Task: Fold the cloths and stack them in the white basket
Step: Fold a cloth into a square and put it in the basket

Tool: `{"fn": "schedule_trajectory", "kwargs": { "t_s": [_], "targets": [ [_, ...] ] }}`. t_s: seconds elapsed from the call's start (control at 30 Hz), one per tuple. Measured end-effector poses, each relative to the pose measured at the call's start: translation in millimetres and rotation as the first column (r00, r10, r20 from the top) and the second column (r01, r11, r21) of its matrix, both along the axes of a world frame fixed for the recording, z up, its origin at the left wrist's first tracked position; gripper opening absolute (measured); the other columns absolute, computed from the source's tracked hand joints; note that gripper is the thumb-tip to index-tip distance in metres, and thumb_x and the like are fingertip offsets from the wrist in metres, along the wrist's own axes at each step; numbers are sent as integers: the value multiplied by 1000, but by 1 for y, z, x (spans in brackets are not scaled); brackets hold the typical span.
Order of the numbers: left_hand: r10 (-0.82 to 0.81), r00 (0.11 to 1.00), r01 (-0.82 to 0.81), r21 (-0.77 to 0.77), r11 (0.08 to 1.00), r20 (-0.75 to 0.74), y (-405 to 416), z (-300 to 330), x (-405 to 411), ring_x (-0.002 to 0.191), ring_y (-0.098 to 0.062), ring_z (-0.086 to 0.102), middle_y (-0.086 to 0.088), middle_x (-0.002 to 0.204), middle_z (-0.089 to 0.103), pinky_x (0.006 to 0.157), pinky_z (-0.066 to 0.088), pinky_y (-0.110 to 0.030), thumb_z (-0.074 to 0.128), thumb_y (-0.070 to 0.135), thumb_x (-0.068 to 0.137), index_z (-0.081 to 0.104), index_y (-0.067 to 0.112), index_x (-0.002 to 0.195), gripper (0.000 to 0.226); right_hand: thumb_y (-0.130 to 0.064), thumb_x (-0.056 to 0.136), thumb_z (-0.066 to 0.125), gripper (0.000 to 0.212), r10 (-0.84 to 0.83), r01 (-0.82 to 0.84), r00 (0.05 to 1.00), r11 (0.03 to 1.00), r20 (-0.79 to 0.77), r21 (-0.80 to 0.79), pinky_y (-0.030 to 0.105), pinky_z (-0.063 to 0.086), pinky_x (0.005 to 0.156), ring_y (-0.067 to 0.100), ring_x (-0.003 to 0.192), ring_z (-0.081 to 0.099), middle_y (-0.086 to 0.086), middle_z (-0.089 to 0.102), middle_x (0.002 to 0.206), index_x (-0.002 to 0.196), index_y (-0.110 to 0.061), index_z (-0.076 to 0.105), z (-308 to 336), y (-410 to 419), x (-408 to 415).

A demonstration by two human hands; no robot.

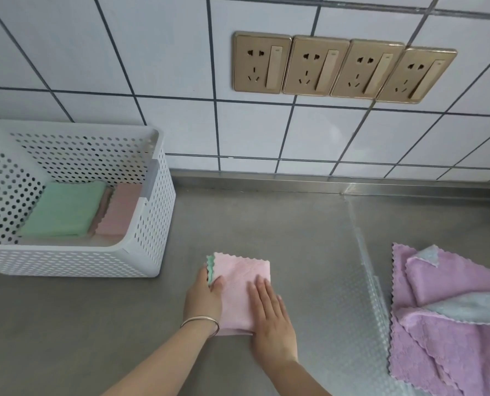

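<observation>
Both hands work the folded pink cloth (242,290) near the worktop's front edge, left hand (205,298) pinching its corner, right hand (271,318) pressing flat, so lifting it into the white basket (152,224) likely comes next.

white tiled wall (152,52) | four gold sockets (343,67) | steel counter (266,218)

A folded pink microfibre cloth with scalloped edges and a green underside (242,284) lies flat on the steel counter. A perforated white plastic basket (152,224) holds folded green (64,210) and pink cloths (119,212); purple cloths (449,324) lie crumpled at right.
</observation>
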State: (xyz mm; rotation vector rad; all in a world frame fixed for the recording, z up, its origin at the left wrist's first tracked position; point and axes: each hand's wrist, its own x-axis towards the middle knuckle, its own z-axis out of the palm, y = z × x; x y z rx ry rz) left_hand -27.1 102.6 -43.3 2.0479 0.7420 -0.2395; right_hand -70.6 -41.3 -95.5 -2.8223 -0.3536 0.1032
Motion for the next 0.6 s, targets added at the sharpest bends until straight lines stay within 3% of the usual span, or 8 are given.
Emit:
{"fn": "schedule_trajectory", "kwargs": {
  "t_s": [0.17,0.27,0.33,0.43,0.53,0.6],
  "targets": [
    [76,997,-75,17,997,-20,5,-6,-8,97,-34,60,-16,105,65,78,43,-34,53,20,90,50,10,117,28,-8,72,25,82,54,-55,995,998,86,6,34,9,111,15,145,-4,0,-2,158,150,-15,2,0,7,1],
    [117,993,-116,10,993,-8,6,-8,-11,100,-32,59,-15,113,63,83,43,-33,55,18,89,46,13,127,40,-9,72,24,82,81,-79,991,997,109,-19,35,8,111,17,145,-7,2,-4,158,149,-13,-2,-2,8,3],
    [189,981,-188,-17,982,39,7,-7,-13,95,-27,59,-9,112,62,79,41,-29,58,16,86,44,17,130,47,-10,72,23,81,88,-85,990,996,108,-35,36,7,112,19,145,-8,3,9,157,149,-12,-3,-4,9,4],
    [230,970,-229,-18,973,84,8,-10,-14,85,-23,55,-9,103,64,73,37,-26,62,14,82,54,15,114,33,-11,71,22,82,86,-81,991,996,105,-48,36,6,111,19,145,-9,5,24,151,149,-11,-5,-6,10,3],
    [264,964,-264,-3,964,33,7,-13,-12,91,-30,59,-13,96,64,71,37,-26,63,18,82,59,10,101,21,-12,71,21,83,86,-83,990,996,113,-34,36,5,111,19,145,-9,4,-4,158,149,-11,-6,-9,9,3],
    [284,959,-284,2,959,13,7,-14,-9,95,-31,60,-13,97,65,74,39,-29,63,22,83,60,11,99,20,-12,71,22,83,88,-84,989,996,115,-38,36,4,111,19,145,-9,4,-11,157,149,-11,-7,-10,9,2]
  ]
}}
